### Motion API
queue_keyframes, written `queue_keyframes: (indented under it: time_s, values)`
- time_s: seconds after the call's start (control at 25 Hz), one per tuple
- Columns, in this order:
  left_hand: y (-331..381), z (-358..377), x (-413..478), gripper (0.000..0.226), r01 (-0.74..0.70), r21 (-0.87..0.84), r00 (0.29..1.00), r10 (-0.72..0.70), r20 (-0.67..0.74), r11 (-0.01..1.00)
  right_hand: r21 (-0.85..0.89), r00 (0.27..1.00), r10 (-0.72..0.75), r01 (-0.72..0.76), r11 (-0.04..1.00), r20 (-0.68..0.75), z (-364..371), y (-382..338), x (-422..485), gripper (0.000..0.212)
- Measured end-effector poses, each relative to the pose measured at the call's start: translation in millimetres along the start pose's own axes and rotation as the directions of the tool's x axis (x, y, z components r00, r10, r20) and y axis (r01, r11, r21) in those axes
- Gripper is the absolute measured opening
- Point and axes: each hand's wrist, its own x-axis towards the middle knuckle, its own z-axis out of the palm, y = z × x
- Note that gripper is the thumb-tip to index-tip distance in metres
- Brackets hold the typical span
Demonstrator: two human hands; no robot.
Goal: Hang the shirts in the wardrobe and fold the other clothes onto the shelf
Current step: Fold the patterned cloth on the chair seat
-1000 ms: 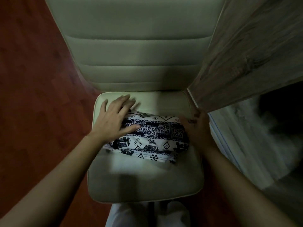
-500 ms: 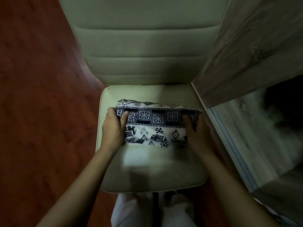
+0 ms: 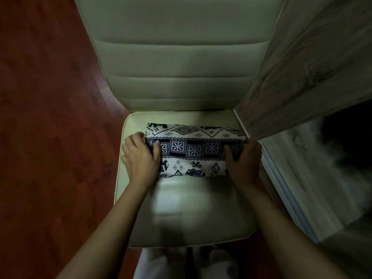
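On the cream padded chair seat (image 3: 181,208), the left hand (image 3: 138,158) and right hand (image 3: 244,163) grasp both ends of the folded black-and-white patterned cloth (image 3: 193,150).

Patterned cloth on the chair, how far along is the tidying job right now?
Done: the patterned cloth lies folded into a rectangle on the chair seat. In hand: the left hand and right hand grip its two ends. Left: it is not yet on a shelf, and no shelf, shirts or hangers are in view, so the rest cannot be judged.
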Motion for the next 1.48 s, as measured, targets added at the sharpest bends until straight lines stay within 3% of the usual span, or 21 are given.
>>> queue_keyframes:
  time_s: [0.08,0.12,0.24,0.32,0.44,0.68,0.8,0.88,0.96,1.04,1.08,1.16,1.28,1.48]
  values:
    - [10.8,-0.2,1.0,0.056,0.017,-0.027,0.999,-0.015,0.049,0.999,-0.081,0.999,0.052,-0.051,0.995,0.007,1.2,-8.5,9.6,0.074]
    - [15.8,1.0,0.3,0.059,-0.047,-0.035,0.997,0.049,0.061,0.998,-0.136,1.000,0.008,-0.009,0.991,-0.011,2.9,-15.6,11.0,0.078]
    - [27.6,16.2,-5.2,0.058,-0.349,0.074,0.932,0.338,0.133,0.934,-0.302,0.928,-0.373,0.363,0.882,0.027,23.9,-32.9,0.3,0.060]
    - [24.2,36.7,-11.3,0.055,-0.480,0.179,0.870,0.441,0.220,0.859,-0.409,0.873,-0.458,0.484,0.773,0.168,43.4,-18.1,-4.8,0.052]
    - [6.9,56.8,-6.0,0.056,-0.504,0.253,0.858,0.445,0.258,0.826,-0.456,0.895,-0.324,0.437,0.775,0.308,47.4,14.1,11.7,0.056]
    - [10.2,69.7,2.5,0.058,-0.475,0.265,0.874,0.415,0.252,0.839,-0.479,0.925,-0.179,0.332,0.813,0.336,55.3,16.8,33.8,0.063]
    - [12.8,66.7,8.3,0.055,-0.487,0.220,0.858,0.415,0.303,0.845,-0.385,0.905,-0.158,0.319,0.866,0.395,53.4,18.4,42.6,0.055]
    - [14.4,60.0,12.8,0.052,-0.484,0.152,0.848,0.419,0.326,0.862,-0.248,0.903,-0.204,0.311,0.918,0.377,48.1,17.2,43.4,0.063]
    - [12.1,52.2,10.3,0.053,-0.416,0.179,0.893,0.365,0.263,0.891,-0.097,0.966,-0.081,0.108,0.989,0.247,45.2,20.9,38.4,0.093]
    - [4.4,46.6,2.6,0.068,-0.162,0.213,0.977,0.126,0.172,0.963,-0.001,0.972,0.171,-0.173,0.985,0.161,45.0,20.8,29.8,0.121]
    - [1.2,43.4,-1.6,0.082,-0.005,0.170,0.987,-0.022,0.158,0.986,-0.018,0.965,0.223,-0.222,0.975,0.139,45.4,20.3,25.2,0.126]
    - [-3.5,36.9,-5.7,0.099,0.165,0.023,0.970,-0.166,0.179,0.986,-0.127,0.964,0.228,-0.211,0.969,0.139,45.1,20.8,16.4,0.129]
    - [-9.1,31.0,-1.7,0.099,0.177,-0.099,0.973,-0.159,0.166,0.979,-0.160,0.970,0.163,-0.135,0.978,0.182,41.7,27.6,8.2,0.128]
    - [-12.0,33.9,4.1,0.069,0.192,-0.218,0.970,-0.150,0.194,0.957,0.160,0.972,0.105,-0.140,0.977,0.210,48.1,29.8,8.5,0.106]
